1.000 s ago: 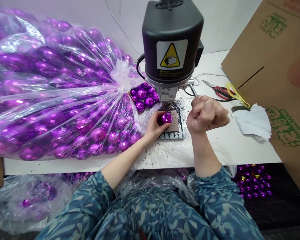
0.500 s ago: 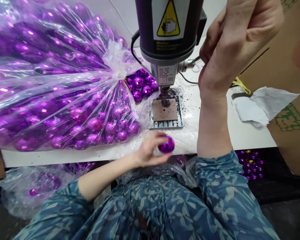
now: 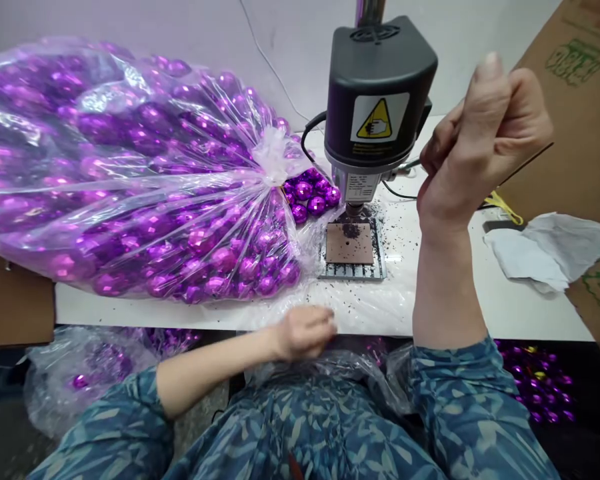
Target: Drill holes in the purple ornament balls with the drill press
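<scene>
The right hand (image 3: 480,143) clenches the lever (image 3: 412,164) of the drill (image 3: 380,93); the left hand (image 3: 307,332) curls, blurred, its contents unclear. A bag (image 3: 180,179) bulges left of the board (image 3: 363,250).

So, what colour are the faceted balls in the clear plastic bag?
Faceted balls: purple, in head view.

Wht paper (image 3: 547,250) by cardbd box (image 3: 583,147) w/ grn print; brn box (image 3: 15,300) far L.
</scene>
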Available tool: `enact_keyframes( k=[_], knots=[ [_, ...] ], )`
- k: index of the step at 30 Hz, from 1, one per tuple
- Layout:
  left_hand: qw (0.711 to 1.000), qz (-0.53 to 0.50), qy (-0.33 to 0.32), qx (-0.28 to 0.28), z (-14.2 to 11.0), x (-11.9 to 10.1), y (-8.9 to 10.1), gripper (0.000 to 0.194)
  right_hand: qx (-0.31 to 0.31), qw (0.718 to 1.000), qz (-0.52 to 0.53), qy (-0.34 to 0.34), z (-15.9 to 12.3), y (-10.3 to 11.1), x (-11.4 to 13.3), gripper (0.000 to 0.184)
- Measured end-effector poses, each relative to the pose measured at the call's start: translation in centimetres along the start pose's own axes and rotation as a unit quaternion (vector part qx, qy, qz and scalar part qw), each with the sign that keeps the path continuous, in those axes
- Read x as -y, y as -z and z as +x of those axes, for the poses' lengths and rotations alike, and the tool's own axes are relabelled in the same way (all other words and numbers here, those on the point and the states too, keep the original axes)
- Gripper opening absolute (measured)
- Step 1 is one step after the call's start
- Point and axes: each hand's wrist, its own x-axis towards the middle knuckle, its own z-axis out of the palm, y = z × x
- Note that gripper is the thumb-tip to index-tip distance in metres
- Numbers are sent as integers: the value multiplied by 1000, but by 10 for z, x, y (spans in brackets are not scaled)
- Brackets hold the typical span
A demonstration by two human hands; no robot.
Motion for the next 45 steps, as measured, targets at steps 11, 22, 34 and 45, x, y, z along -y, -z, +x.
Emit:
enact_keyframes(
  k=[11,22,34,45],
  knots=[
    [952,171,248,51,199,134,38,42,0,1000,-16,2,-2,2,0,50],
    [926,-301,206,-91,118,68,83,48,8,999,-53,7,-5,-1,6,59],
    [916,-298,235,-131,114,71,2,44,23,998,-52,-20,-7,0,12,61],
    [952,-154,211,-159,130,62,-13,52,27,994,-108,-6,-7,1,4,64]
  ],
)
